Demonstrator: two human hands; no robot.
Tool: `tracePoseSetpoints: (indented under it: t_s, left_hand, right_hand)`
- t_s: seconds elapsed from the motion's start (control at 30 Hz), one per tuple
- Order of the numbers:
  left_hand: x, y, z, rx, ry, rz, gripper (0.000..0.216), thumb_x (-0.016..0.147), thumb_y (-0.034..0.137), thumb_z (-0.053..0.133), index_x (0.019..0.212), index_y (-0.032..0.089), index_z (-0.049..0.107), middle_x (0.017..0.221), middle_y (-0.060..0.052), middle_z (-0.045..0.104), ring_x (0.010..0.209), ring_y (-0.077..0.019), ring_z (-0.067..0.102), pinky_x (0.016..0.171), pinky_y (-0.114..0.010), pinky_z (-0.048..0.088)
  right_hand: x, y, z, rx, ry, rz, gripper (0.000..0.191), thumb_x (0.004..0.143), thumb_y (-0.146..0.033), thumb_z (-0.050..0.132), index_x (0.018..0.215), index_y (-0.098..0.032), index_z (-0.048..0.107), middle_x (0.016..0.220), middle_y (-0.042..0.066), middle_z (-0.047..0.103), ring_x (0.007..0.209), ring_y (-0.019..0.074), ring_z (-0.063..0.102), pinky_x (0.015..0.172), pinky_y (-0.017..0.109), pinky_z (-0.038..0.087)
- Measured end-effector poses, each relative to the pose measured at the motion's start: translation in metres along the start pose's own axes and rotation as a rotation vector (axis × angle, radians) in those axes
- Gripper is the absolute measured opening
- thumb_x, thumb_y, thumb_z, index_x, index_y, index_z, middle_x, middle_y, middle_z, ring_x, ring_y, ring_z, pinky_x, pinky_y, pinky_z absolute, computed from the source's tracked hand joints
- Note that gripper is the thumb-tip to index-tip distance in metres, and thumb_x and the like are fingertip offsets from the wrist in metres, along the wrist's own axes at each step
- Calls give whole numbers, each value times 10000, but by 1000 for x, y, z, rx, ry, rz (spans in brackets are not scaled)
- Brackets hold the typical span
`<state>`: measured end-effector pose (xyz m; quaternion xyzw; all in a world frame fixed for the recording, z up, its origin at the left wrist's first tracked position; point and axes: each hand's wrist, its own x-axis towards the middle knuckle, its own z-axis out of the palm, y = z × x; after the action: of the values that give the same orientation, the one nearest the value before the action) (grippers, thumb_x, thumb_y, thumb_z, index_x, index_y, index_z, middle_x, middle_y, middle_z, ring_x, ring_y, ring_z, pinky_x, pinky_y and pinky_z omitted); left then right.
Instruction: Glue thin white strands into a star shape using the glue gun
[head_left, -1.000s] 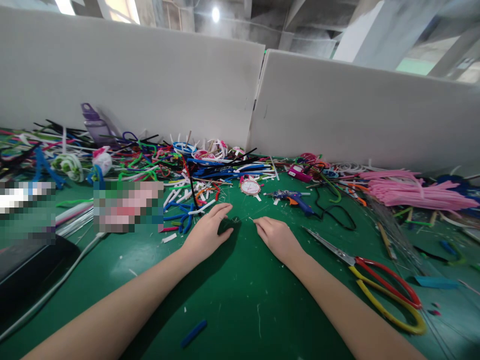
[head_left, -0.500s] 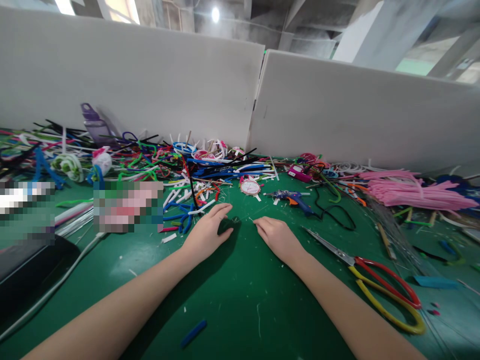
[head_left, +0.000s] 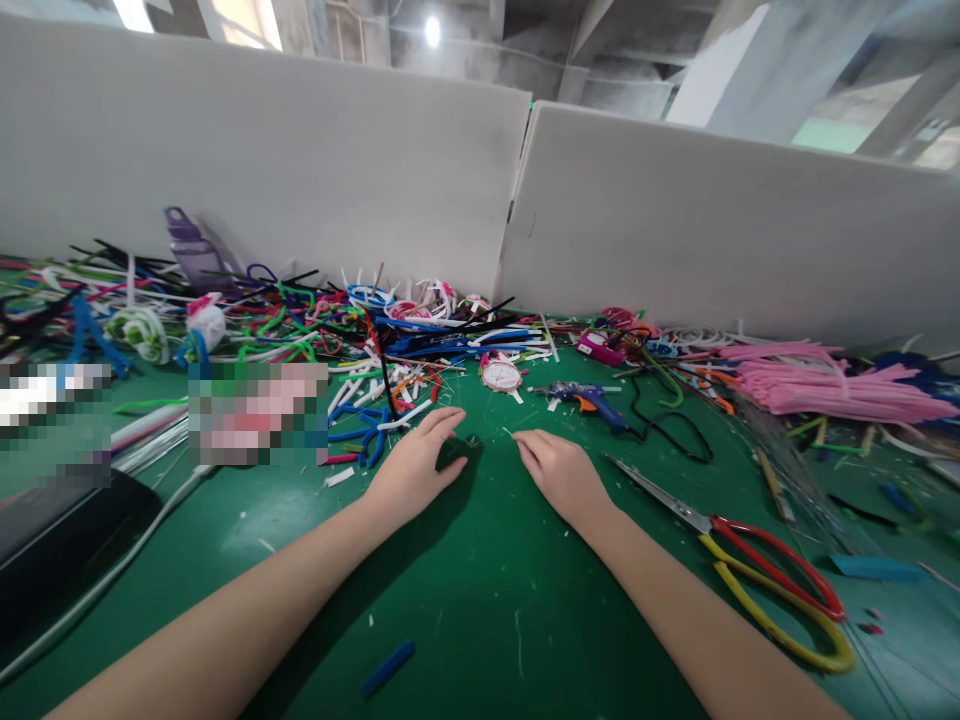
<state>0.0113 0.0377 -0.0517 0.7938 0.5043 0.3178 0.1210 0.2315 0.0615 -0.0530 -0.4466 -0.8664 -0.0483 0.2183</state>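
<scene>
My left hand [head_left: 416, 462] rests near the middle of the green tabletop [head_left: 495, 600], thumb and fingers apart, with nothing held. A small clear or dark wispy bit [head_left: 472, 440] lies just off its fingertips. To the right, my right hand [head_left: 559, 468] is closed in a pinch. A thin pale strand [head_left: 508, 432] pokes out from its fingertips; its other end is hidden. Beyond the hands sits a small round white piece with a pink edge [head_left: 501, 375]. A blue glue gun [head_left: 592, 400] lies behind my right hand.
Scissors [head_left: 705, 522] with red and yellow handles lie by my right forearm. Coloured pipe cleaners [head_left: 450, 335] heap along the grey partition [head_left: 300, 170]. A pink bundle [head_left: 832, 388] is at right, a purple bottle [head_left: 196, 255] at back left. A blue piece [head_left: 388, 668] lies in front.
My right hand has shifted very slightly away and to the right, with the pale strand at its fingertips. My left hand stays practically still.
</scene>
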Motion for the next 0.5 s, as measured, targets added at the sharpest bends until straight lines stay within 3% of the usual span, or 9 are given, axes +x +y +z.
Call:
tracePoseSetpoints:
  t_s: [0.13, 0.27, 0.5]
  left_hand:
    - [0, -1, 0, 19, -3, 3, 485, 805, 226, 504, 1274, 204, 382, 1304, -58, 430, 991, -167, 565, 912, -322, 458]
    - [0, 0, 0, 32, -1, 7, 483, 810, 233, 500, 1277, 208, 379, 1306, -59, 431, 1033, -182, 549, 921, -331, 454]
    - [0, -1, 0, 25, -3, 8, 480, 809, 228, 503, 1272, 207, 380, 1304, -64, 430, 984, -168, 568, 906, -327, 462]
  right_hand:
    - [0, 4, 3, -47, 77, 57, 265, 869, -158, 393, 1024, -126, 606, 901, 72, 657, 805, 187, 608, 711, 300, 477]
    - [2, 6, 4, -152, 63, 78, 298, 854, -130, 380, 1041, -102, 610, 907, 102, 630, 850, 209, 571, 756, 331, 454]
    - [3, 0, -2, -171, 144, 46, 284, 840, -182, 430, 1052, -153, 617, 1084, 105, 562, 980, 231, 499, 797, 369, 392]
